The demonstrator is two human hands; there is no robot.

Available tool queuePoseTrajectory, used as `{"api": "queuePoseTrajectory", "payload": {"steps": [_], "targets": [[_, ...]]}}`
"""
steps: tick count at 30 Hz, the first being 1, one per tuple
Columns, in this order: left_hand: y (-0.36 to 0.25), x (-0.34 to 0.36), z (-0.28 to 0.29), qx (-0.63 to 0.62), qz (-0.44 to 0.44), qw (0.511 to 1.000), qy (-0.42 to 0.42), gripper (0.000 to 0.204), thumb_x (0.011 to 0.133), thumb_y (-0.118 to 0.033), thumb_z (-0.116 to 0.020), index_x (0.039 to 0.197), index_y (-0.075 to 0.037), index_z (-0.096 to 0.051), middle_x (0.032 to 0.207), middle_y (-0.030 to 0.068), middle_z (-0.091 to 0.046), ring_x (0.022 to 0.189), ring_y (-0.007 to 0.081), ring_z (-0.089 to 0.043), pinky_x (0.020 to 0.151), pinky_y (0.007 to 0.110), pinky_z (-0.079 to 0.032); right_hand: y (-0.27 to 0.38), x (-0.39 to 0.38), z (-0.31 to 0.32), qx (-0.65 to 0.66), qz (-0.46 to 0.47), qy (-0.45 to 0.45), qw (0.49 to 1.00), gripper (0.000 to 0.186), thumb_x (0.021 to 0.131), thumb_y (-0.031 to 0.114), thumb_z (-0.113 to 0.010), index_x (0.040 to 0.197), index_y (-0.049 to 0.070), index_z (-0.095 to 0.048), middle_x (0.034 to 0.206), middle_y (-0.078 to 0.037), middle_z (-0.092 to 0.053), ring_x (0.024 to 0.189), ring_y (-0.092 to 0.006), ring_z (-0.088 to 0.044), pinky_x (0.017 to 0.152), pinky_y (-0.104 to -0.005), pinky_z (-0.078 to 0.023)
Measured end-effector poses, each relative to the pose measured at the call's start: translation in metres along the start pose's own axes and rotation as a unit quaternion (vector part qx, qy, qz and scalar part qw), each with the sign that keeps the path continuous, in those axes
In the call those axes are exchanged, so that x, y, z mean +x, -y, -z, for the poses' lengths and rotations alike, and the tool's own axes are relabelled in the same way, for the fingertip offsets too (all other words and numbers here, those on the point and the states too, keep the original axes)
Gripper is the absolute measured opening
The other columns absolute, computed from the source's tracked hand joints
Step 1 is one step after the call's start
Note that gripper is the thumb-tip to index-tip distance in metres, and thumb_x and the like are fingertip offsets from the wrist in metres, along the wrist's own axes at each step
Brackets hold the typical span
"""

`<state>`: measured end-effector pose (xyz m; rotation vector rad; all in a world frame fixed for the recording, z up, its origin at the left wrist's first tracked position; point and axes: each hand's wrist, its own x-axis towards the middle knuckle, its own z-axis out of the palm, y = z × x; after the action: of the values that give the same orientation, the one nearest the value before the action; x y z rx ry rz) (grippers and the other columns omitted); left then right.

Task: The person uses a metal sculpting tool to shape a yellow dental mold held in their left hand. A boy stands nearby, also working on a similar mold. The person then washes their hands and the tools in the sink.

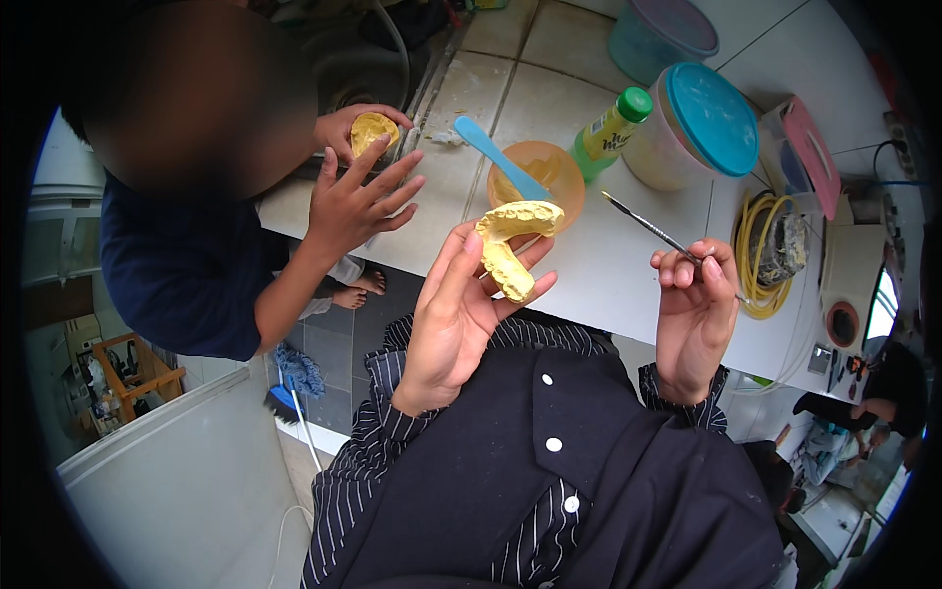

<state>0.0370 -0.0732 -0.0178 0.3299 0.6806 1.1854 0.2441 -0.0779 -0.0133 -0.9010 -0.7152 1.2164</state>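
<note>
My left hand [449, 314] holds up a yellow horseshoe-shaped dental cast [512, 221] with a row of tooth shapes. To its right my right hand [699, 304] grips a thin metal instrument [648, 226], its pale yellowish tip angled up to the left. Behind the cast is an orange bowl [557, 172] with a light blue spatula [500, 154] lying in it. At the left, another person [172, 255] has a yellow plaster piece [373, 130] in one hand, with the other hand spread beside it.
Behind the bowl stand a green-capped bottle [608, 133], a teal-lidded container [692, 118] and a purple-lidded one [659, 34] on the tiled counter [456, 196]. A yellow coiled hose [763, 294] lies at the right. A sink [348, 54] is upper left; a blue mop [299, 368] is below.
</note>
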Motion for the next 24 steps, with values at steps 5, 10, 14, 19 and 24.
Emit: {"api": "queuePoseTrajectory", "payload": {"steps": [5, 10, 14, 19, 24], "targets": [[0.004, -0.006, 0.005, 0.136, -0.083, 0.987, 0.028, 0.047, 0.100, -0.032, -0.037, 0.131, 0.003, -0.032, 0.127, 0.0215, -0.047, 0.115, 0.0328, -0.054, 0.097, 0.050, -0.048, 0.006, -0.003, -0.001, 0.002, 0.002, -0.020, 1.000, 0.022, 0.092, 0.016, -0.047, 0.104, -0.001, -0.054, 0.073, -0.005, -0.052, 0.077, -0.0175, -0.052, 0.087, -0.0361, -0.042], [0.008, -0.014, 0.001, 0.200, -0.224, 0.954, 0.021, 0.051, 0.096, -0.035, -0.046, 0.128, 0.002, -0.035, 0.119, 0.0189, -0.051, 0.112, 0.0294, -0.056, 0.092, 0.049, -0.051, 0.009, -0.012, -0.004, -0.006, 0.040, 0.022, 0.999, 0.023, 0.090, 0.013, -0.049, 0.102, -0.004, -0.059, 0.076, -0.009, -0.059, 0.076, -0.0194, -0.056, 0.083, -0.0358, -0.044], [0.013, -0.015, 0.002, 0.245, -0.277, 0.929, 0.013, 0.053, 0.094, -0.035, -0.049, 0.129, 0.003, -0.034, 0.121, 0.0209, -0.050, 0.115, 0.0310, -0.055, 0.094, 0.048, -0.050, 0.008, -0.020, -0.008, -0.054, 0.099, 0.071, 0.991, 0.020, 0.088, 0.009, -0.051, 0.096, -0.005, -0.062, 0.080, -0.014, -0.065, 0.071, -0.0204, -0.060, 0.077, -0.0363, -0.046], [0.009, -0.016, 0.002, 0.257, -0.275, 0.926, 0.027, 0.051, 0.095, -0.033, -0.047, 0.129, 0.002, -0.033, 0.124, 0.0258, -0.048, 0.116, 0.0337, -0.053, 0.095, 0.048, -0.049, 0.007, -0.017, -0.008, -0.060, 0.137, 0.094, 0.984, 0.022, 0.089, 0.010, -0.050, 0.100, -0.005, -0.061, 0.082, -0.015, -0.064, 0.073, -0.0217, -0.061, 0.075, -0.0365, -0.047], [0.004, -0.016, -0.005, 0.154, -0.206, 0.966, 0.023, 0.039, 0.097, -0.019, -0.046, 0.127, 0.005, -0.037, 0.124, 0.0234, -0.053, 0.114, 0.0268, -0.056, 0.099, 0.039, -0.047, 0.007, -0.015, -0.017, -0.053, 0.109, 0.043, 0.992, 0.028, 0.092, 0.015, -0.048, 0.108, -0.006, -0.059, 0.090, -0.017, -0.062, 0.084, -0.0252, -0.060, 0.078, -0.0389, -0.047]]}}
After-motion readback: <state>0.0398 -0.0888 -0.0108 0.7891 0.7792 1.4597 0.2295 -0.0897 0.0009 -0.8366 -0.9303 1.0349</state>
